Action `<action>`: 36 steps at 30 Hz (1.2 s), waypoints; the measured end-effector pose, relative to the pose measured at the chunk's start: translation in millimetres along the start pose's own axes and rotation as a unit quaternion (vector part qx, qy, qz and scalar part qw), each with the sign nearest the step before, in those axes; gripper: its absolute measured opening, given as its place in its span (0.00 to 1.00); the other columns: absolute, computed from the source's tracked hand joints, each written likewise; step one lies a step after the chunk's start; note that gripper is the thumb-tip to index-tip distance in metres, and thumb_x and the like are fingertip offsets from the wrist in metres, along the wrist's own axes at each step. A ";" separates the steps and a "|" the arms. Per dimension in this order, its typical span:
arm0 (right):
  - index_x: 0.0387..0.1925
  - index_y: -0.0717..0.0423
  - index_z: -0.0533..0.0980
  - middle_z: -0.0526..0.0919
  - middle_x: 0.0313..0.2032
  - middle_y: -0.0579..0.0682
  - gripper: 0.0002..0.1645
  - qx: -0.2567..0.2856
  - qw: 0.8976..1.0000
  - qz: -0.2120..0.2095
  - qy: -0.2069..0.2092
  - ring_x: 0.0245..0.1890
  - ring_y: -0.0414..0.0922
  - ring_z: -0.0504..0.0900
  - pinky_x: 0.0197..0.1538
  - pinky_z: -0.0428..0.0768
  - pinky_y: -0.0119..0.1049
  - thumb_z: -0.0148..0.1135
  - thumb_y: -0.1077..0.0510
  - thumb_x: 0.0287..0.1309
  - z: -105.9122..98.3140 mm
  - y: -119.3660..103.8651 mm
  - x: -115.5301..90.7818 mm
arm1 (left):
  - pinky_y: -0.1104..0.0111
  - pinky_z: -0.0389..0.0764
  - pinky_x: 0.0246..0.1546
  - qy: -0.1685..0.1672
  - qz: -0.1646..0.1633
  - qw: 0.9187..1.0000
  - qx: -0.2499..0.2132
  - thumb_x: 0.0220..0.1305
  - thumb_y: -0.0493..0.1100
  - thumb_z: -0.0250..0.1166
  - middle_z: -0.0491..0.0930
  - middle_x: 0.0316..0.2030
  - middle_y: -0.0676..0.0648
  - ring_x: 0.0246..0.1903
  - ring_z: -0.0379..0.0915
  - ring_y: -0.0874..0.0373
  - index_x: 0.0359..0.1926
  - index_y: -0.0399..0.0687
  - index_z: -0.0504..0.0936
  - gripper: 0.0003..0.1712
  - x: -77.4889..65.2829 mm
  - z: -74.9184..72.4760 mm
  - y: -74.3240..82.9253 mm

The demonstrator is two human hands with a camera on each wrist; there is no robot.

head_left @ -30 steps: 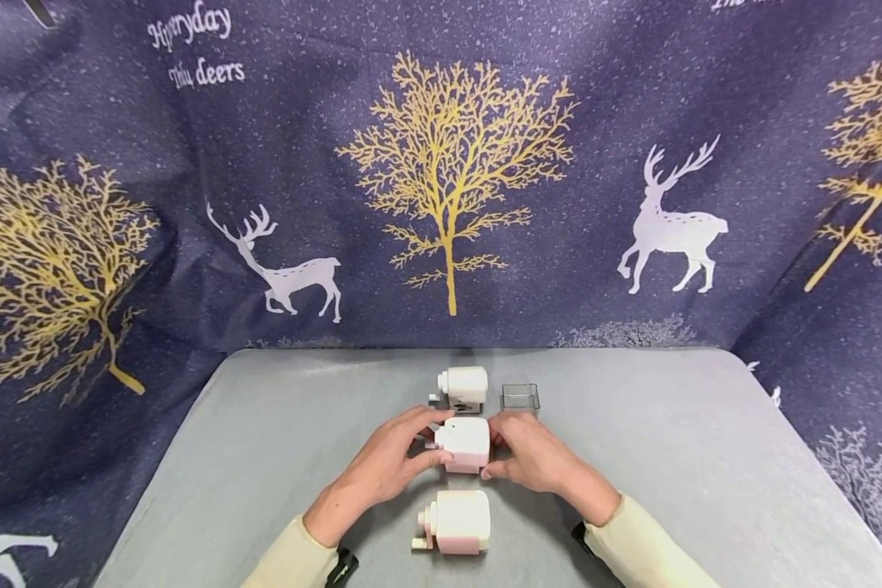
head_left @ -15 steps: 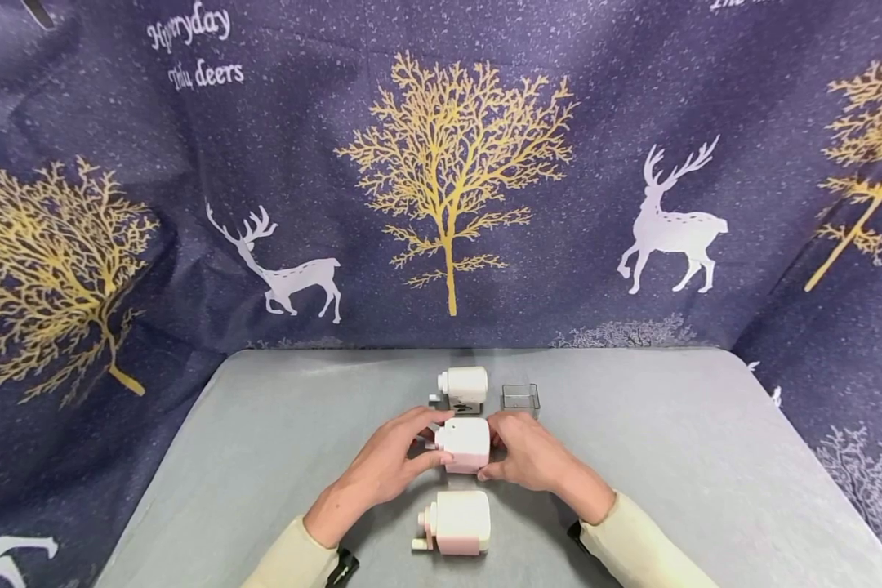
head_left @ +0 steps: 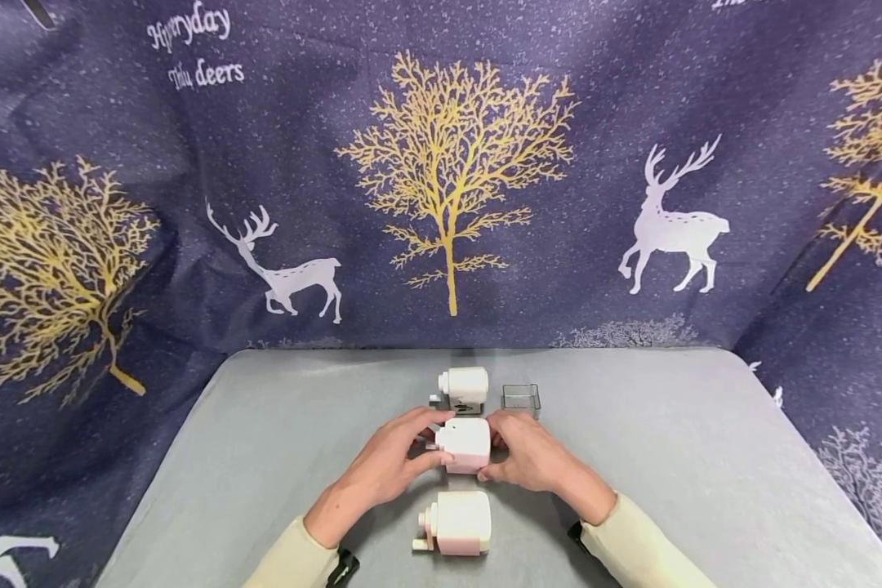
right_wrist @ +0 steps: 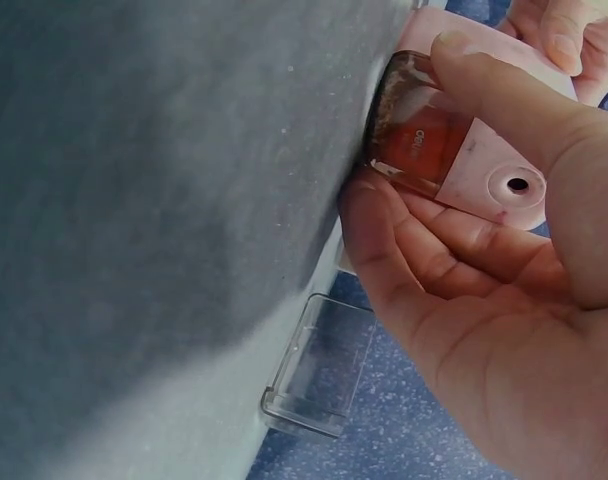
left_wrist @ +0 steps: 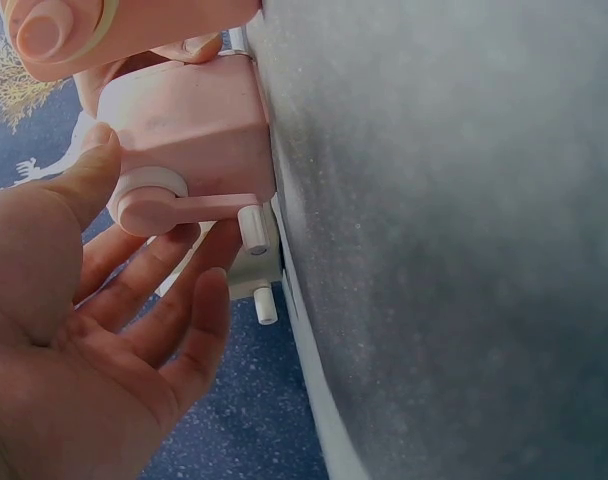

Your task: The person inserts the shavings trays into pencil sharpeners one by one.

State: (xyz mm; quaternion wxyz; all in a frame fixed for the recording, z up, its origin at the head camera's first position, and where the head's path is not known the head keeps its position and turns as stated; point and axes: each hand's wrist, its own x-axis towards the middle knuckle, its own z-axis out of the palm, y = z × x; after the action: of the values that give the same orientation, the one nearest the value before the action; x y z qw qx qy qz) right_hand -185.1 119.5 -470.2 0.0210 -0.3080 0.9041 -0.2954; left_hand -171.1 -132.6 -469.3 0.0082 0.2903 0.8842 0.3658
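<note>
A pink hand-crank pencil sharpener (head_left: 467,446) stands mid-table between my hands. My left hand (head_left: 389,453) holds its crank side, thumb at the near face and fingers reaching round the far one. In the left wrist view the crank (left_wrist: 209,207) hangs just beyond the thumb. From the other side my right hand (head_left: 529,453) pinches the sharpener's lower end. The right wrist view shows thumb and fingers across the see-through shavings drawer (right_wrist: 419,130), which sits in the body with shavings inside. Beside it is the pencil hole (right_wrist: 518,185).
A second pink-and-cream sharpener (head_left: 463,523) stands nearer the front. Behind the held one is a white sharpener (head_left: 465,384), with a loose clear drawer (head_left: 520,398) to its right. A dark blue cloth with trees and deer (head_left: 448,188) hangs at the back of the grey table (head_left: 301,425).
My right hand has shifted very slightly left, its thumb closer in against the sharpener's lower corner. The left hand and the sharpeners stay where they were.
</note>
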 end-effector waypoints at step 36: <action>0.35 0.49 0.77 0.77 0.30 0.39 0.23 0.024 1.000 -0.015 -0.001 0.31 0.41 0.78 0.36 0.81 0.34 0.80 0.52 0.36 -0.3 5.1 -0.5 | 0.62 0.79 0.45 -0.018 -0.013 0.999 0.023 0.63 0.62 0.61 0.70 0.57 0.65 0.48 0.74 0.65 0.69 0.67 0.66 0.34 0.4 -3.3 0.7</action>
State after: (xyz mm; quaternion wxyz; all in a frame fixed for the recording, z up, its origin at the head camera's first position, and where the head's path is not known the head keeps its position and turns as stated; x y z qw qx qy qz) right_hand -187.5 123.2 -472.8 0.0249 -0.3210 0.8921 -0.3171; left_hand -171.8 -134.1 -466.3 0.0219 0.2850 0.8958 0.3402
